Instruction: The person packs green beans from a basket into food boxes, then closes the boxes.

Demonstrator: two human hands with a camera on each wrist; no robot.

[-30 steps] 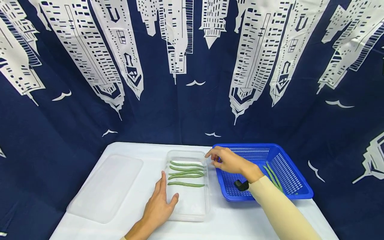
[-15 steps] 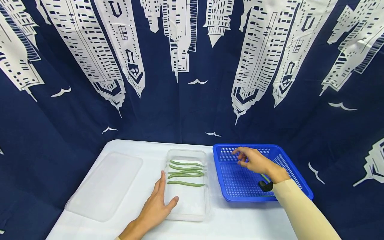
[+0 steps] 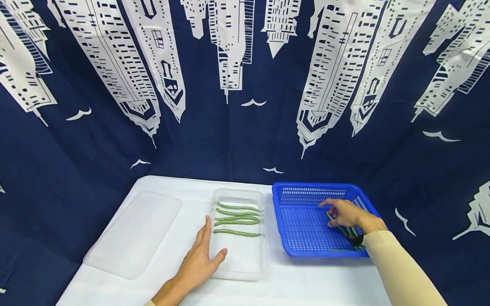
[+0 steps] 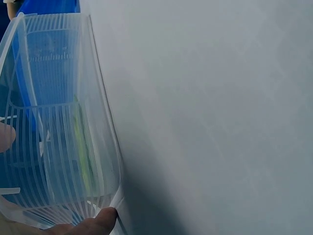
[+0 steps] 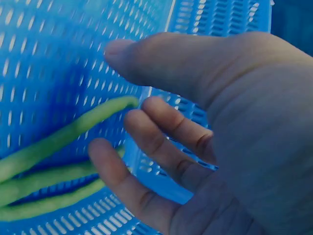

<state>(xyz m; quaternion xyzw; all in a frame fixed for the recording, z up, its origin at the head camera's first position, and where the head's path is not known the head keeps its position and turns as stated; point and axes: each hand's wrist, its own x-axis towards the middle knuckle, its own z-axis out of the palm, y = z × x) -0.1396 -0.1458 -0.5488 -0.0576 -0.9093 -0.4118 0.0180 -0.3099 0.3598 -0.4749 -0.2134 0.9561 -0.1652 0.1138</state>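
Observation:
In the head view my left hand (image 3: 199,261) rests at the left side of a clear plastic container (image 3: 237,259), fingers straight along the wall and thumb spread over it. The left wrist view shows fingertips (image 4: 106,219) touching the container's rim. Several green beans (image 3: 237,233) lie crosswise in the container's far half. My right hand (image 3: 346,213) reaches into the right part of a blue perforated basket (image 3: 306,229). Up close in the right wrist view, several green beans (image 5: 63,136) lie beside its fingertips, while thumb and fingers stand apart, gripping nothing.
A flat translucent lid (image 3: 134,238) lies on the white table (image 3: 298,284) left of the container. Behind the table hangs a dark blue cloth (image 3: 229,140) printed with white buildings. A black device (image 3: 357,240) sits at the right wrist.
My right hand has moved right from beside the container, over the basket's rim, and down to the beans in the basket. The left hand has stayed at the container.

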